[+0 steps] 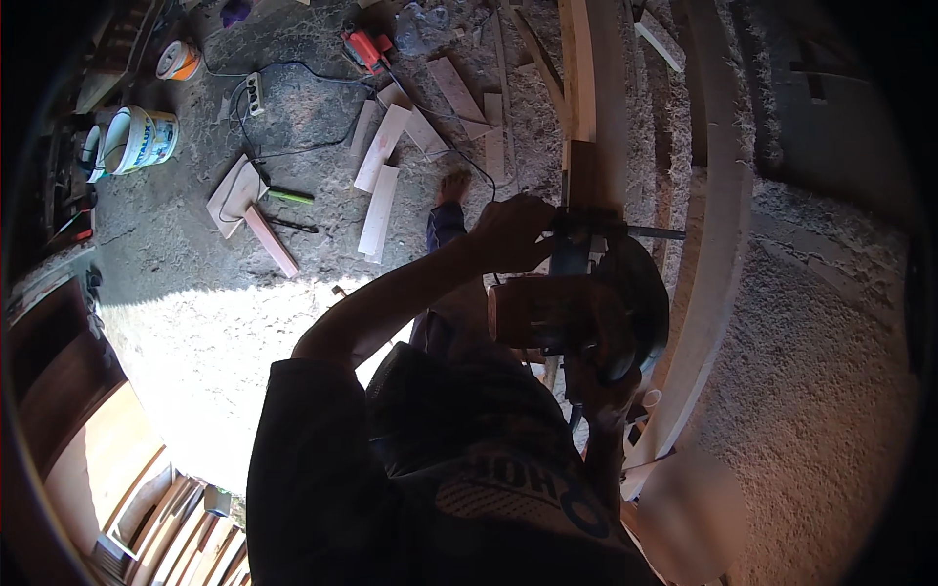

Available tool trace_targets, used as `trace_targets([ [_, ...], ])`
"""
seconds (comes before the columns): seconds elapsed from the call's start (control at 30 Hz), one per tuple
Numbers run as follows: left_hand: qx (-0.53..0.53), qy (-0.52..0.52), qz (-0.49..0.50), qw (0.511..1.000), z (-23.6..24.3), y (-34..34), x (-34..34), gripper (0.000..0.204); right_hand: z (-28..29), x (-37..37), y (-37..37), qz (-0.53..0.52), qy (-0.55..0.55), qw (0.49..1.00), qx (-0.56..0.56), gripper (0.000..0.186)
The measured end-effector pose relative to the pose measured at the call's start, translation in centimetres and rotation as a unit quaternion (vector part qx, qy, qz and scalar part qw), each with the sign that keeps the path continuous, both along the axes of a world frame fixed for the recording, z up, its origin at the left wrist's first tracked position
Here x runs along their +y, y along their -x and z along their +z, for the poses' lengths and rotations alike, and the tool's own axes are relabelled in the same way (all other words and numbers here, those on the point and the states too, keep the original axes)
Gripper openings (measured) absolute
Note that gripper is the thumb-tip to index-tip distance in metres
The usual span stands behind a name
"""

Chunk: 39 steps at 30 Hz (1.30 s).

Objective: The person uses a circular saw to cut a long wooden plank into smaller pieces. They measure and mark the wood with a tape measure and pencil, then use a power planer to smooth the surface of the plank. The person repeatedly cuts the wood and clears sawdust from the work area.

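A dark circular saw (547, 311) with an orange-brown motor housing and a round blade guard rests over a long wooden board (596, 176). My left hand (512, 234) is closed at the front end of the saw, beside its base plate, where a thin rod sticks out to the right. At the rear of the saw, my right hand (604, 389) wraps round the handle, mostly in shadow. Saw and shade hide the blade and the fingertips of both hands.
Offcuts (381, 146) lie scattered on the dusty floor at the far left. Beyond them are a red power tool (365, 51), a power strip (254, 95) and white buckets (144, 140). Cords cross the floor. A long plank (718, 264) runs along the right, beside wood shavings (801, 361).
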State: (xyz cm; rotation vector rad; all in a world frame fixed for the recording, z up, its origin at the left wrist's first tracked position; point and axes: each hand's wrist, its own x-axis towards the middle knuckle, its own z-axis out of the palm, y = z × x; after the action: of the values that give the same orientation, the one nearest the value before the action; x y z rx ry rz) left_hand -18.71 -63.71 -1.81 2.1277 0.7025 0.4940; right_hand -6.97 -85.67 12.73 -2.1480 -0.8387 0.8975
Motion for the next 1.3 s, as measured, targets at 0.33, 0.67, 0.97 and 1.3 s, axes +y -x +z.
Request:
trace_targets([
  [0.33,0.281,0.079,-0.071,0.954,6.3,-3.6,0.7,0.048,0.4,0.7,0.3,0.005,-0.008,1.000,0.014,0.048],
  [0.67,0.202,0.040,-0.062,0.977,5.5,-3.7,0.4,0.020,2.0,1.8,0.2,-0.013,-0.019,0.998,0.057,0.065],
  [0.97,0.149,-0.006,-0.085,0.985,4.2,-3.4,1.4,0.023,2.0,2.0,0.3,-0.030,-0.043,0.994,0.097,0.059],
  [1.3,0.213,-0.017,-0.063,0.975,5.6,-4.5,0.2,0.024,1.0,1.3,0.5,-0.023,-0.034,0.995,0.089,0.047],
])
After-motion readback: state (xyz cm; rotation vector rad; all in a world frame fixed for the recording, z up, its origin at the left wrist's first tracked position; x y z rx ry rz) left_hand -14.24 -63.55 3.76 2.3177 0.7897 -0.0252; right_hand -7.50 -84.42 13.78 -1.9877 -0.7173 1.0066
